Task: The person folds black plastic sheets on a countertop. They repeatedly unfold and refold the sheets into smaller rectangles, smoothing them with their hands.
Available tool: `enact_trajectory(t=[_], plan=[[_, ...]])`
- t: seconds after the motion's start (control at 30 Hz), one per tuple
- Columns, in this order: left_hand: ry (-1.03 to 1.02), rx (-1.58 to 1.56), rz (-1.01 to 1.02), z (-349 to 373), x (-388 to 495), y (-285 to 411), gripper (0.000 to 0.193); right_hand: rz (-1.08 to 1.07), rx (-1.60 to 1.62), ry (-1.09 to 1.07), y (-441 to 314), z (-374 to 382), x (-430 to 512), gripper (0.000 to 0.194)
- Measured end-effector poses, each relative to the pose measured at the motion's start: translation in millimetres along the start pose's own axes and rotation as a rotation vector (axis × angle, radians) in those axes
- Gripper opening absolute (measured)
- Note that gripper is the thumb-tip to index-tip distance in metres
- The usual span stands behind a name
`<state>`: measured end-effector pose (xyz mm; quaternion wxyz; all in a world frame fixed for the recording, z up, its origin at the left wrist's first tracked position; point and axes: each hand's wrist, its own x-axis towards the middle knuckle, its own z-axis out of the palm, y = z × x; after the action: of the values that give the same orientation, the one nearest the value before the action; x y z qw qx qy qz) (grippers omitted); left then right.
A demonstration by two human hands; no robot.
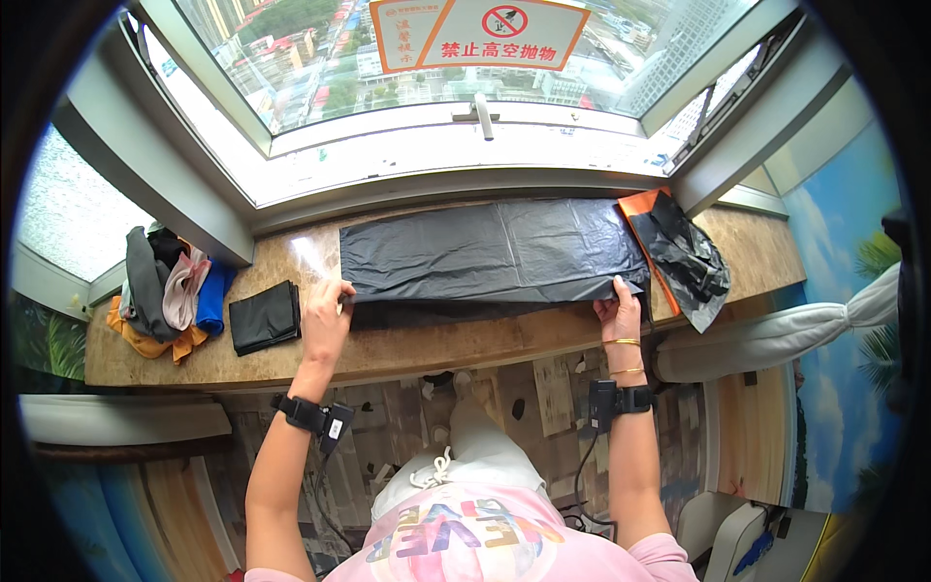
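A black plastic bag (465,251), creased and partly folded lengthwise, lies stretched across the wooden window ledge (436,349). My left hand (325,320) pinches its near left corner between thumb and fingers. At the near right corner, my right hand (620,313) grips the plastic edge, thumb on top. A darker layer of the bag shows below the near edge between both hands. Just left of my left hand sits a folded black plastic square (265,318). Right of the bag lies a crumpled black plastic bag (687,254) on an orange-edged packet (644,204).
Several crumpled cloths (171,291) are heaped at the ledge's left end. Behind the ledge stands a window with a handle (483,116) and a warning sign (480,33). A tied white curtain (771,335) hangs at the right. Cables run from both wrist devices.
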<state>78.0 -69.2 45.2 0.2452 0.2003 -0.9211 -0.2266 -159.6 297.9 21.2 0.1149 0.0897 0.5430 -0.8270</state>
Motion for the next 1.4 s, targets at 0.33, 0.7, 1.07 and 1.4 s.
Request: enact_trajectory(t=[0.33, 0.7, 1.07, 1.4], plan=[[-0.011, -0.203, -0.476, 44.0, 65.9, -43.4, 0.025, 0.037, -0.211, -0.042, -3.5, 66.1, 86.5, 0.024], [0.047, 0.014, -0.507, 71.2, 83.6, -78.7, 0.027, 0.066, -0.338, -0.251, 16.1, 95.2, 137.0, 0.029], [0.027, 0.24, -0.159, 52.2, 58.3, -19.9, 0.07, -0.827, -1.53, -0.611, 22.5, 84.6, 83.2, 0.053], [-0.394, 0.32, -0.158, 75.0, 21.3, 19.5, 0.076, -0.717, -1.737, -0.626, 37.4, 69.7, 69.3, 0.076]])
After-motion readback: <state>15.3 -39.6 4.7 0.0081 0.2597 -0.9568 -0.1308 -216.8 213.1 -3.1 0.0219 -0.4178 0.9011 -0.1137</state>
